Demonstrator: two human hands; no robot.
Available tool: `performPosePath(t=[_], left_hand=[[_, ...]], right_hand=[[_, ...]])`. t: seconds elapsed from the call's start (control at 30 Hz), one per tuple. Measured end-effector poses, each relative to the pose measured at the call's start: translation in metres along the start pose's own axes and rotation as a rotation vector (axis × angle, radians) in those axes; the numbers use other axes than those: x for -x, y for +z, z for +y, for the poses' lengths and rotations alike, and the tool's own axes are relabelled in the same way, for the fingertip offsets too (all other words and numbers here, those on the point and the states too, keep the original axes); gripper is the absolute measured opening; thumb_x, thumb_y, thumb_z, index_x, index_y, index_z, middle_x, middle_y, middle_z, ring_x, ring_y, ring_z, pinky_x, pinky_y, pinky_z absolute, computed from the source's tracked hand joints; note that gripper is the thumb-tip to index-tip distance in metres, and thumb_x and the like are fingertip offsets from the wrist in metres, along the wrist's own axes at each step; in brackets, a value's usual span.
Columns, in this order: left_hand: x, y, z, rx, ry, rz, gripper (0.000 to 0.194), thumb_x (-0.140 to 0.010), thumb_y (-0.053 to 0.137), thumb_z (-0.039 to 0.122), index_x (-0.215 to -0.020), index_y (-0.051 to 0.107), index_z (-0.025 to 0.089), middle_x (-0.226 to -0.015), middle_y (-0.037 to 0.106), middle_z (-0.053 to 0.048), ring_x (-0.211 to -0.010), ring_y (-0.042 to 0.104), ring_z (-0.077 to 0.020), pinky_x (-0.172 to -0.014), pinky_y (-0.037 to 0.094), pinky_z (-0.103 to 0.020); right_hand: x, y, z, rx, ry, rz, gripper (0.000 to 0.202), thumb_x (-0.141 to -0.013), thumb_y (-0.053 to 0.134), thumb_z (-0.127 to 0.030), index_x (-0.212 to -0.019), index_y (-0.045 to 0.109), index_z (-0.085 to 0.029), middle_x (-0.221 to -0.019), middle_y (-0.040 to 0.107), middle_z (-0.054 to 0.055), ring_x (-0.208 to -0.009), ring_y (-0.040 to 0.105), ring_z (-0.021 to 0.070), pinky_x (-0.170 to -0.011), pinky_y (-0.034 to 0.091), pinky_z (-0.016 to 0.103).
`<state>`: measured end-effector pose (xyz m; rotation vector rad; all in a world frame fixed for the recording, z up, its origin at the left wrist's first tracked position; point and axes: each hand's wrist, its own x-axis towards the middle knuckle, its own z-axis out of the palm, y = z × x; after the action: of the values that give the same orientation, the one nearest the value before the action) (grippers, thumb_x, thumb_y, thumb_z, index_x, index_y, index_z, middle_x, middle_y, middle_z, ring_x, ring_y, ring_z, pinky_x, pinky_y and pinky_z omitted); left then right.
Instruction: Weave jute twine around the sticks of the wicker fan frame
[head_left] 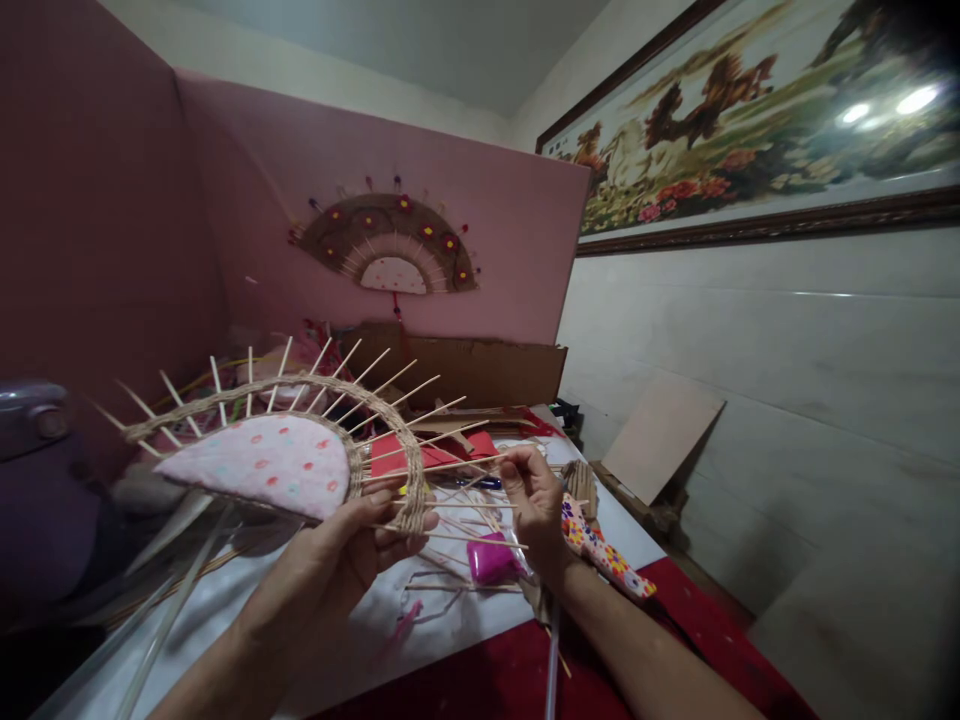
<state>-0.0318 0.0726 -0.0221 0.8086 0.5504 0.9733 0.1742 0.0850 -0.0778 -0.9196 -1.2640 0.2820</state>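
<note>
A fan-shaped craft frame is held above the table, its white half-round centre dotted with red and blue spots. Thin wooden sticks fan outward from it, crossed by a curved band of woven twine. My left hand grips the frame at its lower right end, the fingers partly hidden behind the twine band. My right hand pinches the outer tip of one wooden stick on the right side. Beneath the hands lie a bright magenta packet and several loose sticks.
A finished-looking fan with flowers hangs on the pink partition. Cardboard stands behind the table, with red paper in front. A flowered cloth piece lies right. A purple container stands at left.
</note>
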Motion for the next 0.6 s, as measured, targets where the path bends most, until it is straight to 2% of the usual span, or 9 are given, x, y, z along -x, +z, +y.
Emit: performPosePath(t=[0.13,0.3,0.47,0.6], left_hand=[[0.000,-0.001,0.002,-0.005,0.013,0.016,0.018,-0.080,0.048,0.005,-0.077,0.065,0.011,-0.086,0.071,-0.009,-0.081,0.068,-0.0222,-0.073,0.053,-0.030],[-0.002,-0.004,0.000,-0.049,0.013,0.014,0.017,-0.078,0.050,0.005,-0.083,0.064,0.010,-0.086,0.071,-0.010,-0.080,0.068,-0.0230,-0.072,0.053,-0.032],[-0.003,-0.004,-0.003,-0.135,-0.041,0.002,0.015,-0.078,0.052,0.010,-0.087,0.064,0.006,-0.083,0.071,-0.014,-0.076,0.068,-0.0239,-0.070,0.054,-0.034],[-0.001,-0.003,0.000,-0.139,-0.122,-0.020,0.020,-0.075,0.055,0.009,-0.094,0.061,0.006,-0.085,0.071,-0.014,-0.070,0.068,-0.0219,-0.065,0.054,-0.032]], right_hand=[[-0.001,-0.001,-0.003,-0.006,-0.014,0.045,0.011,-0.084,0.050,-0.030,-0.088,0.048,-0.019,-0.076,0.049,0.000,-0.070,0.048,0.0136,-0.065,0.039,0.026],[-0.003,-0.006,-0.008,0.035,-0.079,0.073,0.009,-0.081,0.055,-0.026,-0.085,0.050,-0.019,-0.074,0.049,0.000,-0.067,0.047,0.0132,-0.064,0.039,0.027],[-0.010,-0.013,-0.011,0.029,-0.176,-0.010,0.003,-0.081,0.055,-0.021,-0.082,0.053,-0.020,-0.074,0.049,0.000,-0.067,0.048,0.0128,-0.061,0.038,0.025],[-0.018,-0.017,-0.012,0.023,-0.215,-0.106,0.003,-0.082,0.053,-0.018,-0.084,0.054,-0.021,-0.079,0.052,0.001,-0.073,0.050,0.0135,-0.064,0.040,0.026]])
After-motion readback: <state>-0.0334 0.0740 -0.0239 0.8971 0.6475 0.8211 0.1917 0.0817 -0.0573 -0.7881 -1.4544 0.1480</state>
